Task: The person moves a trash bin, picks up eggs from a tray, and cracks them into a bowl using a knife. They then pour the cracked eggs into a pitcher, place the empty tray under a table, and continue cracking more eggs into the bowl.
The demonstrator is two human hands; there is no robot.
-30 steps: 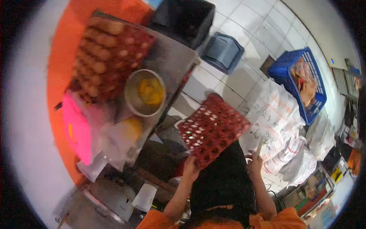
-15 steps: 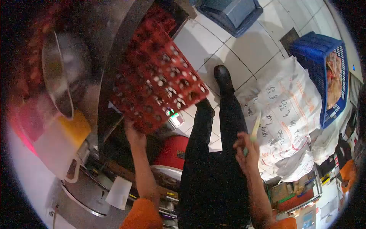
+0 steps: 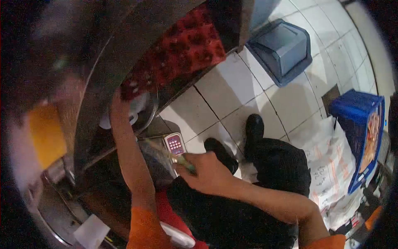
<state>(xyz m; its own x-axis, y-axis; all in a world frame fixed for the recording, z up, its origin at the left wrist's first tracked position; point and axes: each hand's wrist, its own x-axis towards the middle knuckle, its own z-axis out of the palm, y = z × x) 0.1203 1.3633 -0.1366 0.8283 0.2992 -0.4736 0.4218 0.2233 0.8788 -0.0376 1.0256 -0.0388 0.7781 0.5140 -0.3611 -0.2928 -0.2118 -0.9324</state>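
A red egg tray (image 3: 188,47) lies under the dark counter, its left part hidden by the counter's edge. My left hand (image 3: 120,103) is at the tray's lower left corner, its fingers mostly hidden there. Beside that hand is a round clear container or lid (image 3: 147,110) with something white in it. My right hand (image 3: 205,172) is closed on a thin tool with a green handle (image 3: 186,164), which points left. Just beyond that hand is a small device with a keypad (image 3: 175,144), standing on the floor side of the shelf.
A grey-blue bin (image 3: 286,52) stands on the tiled floor. To the right are white sacks with writing (image 3: 329,166) and a blue crate (image 3: 356,101) with pale contents. A yellow object (image 3: 47,135) is at the left; a red container (image 3: 166,211) with a white rim is below.
The red tray has moved up and under the counter with my left hand. My right hand has come left across my legs, still holding the tool. The view has shifted.
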